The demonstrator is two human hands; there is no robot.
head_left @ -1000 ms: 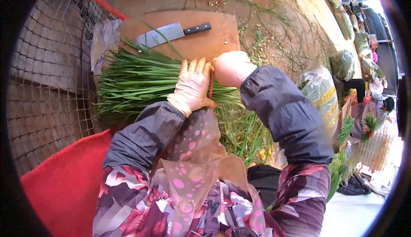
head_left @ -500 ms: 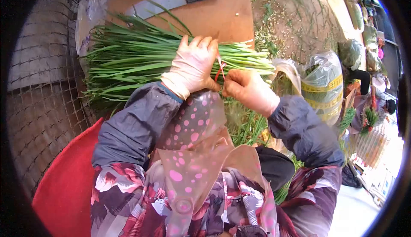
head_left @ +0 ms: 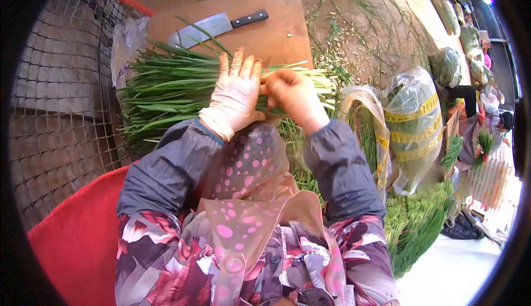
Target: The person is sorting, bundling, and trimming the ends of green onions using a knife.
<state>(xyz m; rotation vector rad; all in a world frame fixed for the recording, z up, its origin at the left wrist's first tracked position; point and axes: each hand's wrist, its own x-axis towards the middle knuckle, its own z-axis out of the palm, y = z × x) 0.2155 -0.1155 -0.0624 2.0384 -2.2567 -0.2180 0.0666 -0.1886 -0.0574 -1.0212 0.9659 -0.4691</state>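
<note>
A thick bunch of long green stalks [head_left: 166, 90] lies across a wooden board [head_left: 287, 27], leaves to the left and pale ends to the right. My left hand [head_left: 235, 93], in a whitish glove, presses on the bunch with its fingers spread. Close to its right, my right hand [head_left: 293, 96] has its fingers curled together at a red tie around the stalks; the tie is mostly hidden by the fingers. A cleaver [head_left: 213, 29] with a black handle rests on the board beyond the bunch, a few leaves over its blade.
Clear bags with yellow tape [head_left: 415, 129] stand at the right, with more green bunches [head_left: 415, 223] below them. Cut scraps [head_left: 354, 57] litter the ground past the board. Wire netting [head_left: 61, 101] and red cloth [head_left: 83, 234] are at the left. Another person is at the far right.
My right hand has moved up and left onto the top of the bunch, beside my left fingers. The left fingers are more spread. The view has shifted, showing more green bunches at the lower right.
</note>
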